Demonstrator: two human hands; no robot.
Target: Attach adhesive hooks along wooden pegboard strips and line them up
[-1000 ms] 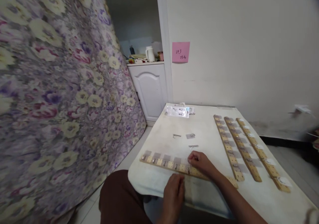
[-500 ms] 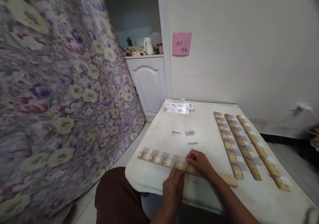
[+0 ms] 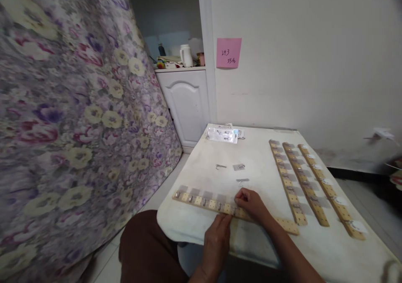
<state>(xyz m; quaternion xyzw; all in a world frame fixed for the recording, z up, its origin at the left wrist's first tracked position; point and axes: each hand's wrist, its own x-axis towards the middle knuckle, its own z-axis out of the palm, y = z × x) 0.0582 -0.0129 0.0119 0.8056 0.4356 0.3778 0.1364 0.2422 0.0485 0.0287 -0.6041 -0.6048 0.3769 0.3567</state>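
Observation:
A long wooden strip [image 3: 201, 203] with small holes lies along the table's near side. Several metal hooks with clear square backs, such as this hook [image 3: 190, 197], sit spaced along its left part. My right hand [image 3: 253, 203] pinches the clear back of another hook [image 3: 234, 210] at the strip's far edge; the fingers partly hide it. Closed fingertips of my left hand [image 3: 217, 237] meet the strip's near edge just below that hook; what they grip is hidden. Beyond the strip lie a loose hook [image 3: 220, 166], a second hook [image 3: 239, 167] and a third hook [image 3: 242, 180].
Three more hook-bearing wooden strips lie on the right: a left strip [image 3: 288, 182], a middle strip [image 3: 306, 184] and an outer strip [image 3: 329, 190]. Clear hook packaging [image 3: 221, 134] rests at the table's [image 3: 194, 174] far-left corner. A floral curtain [image 3: 78, 107] hangs on the left.
Both hands stay at the same hook, with my left hand shifted very slightly. The view has tilted a little; the loose hooks and other strips have not moved.

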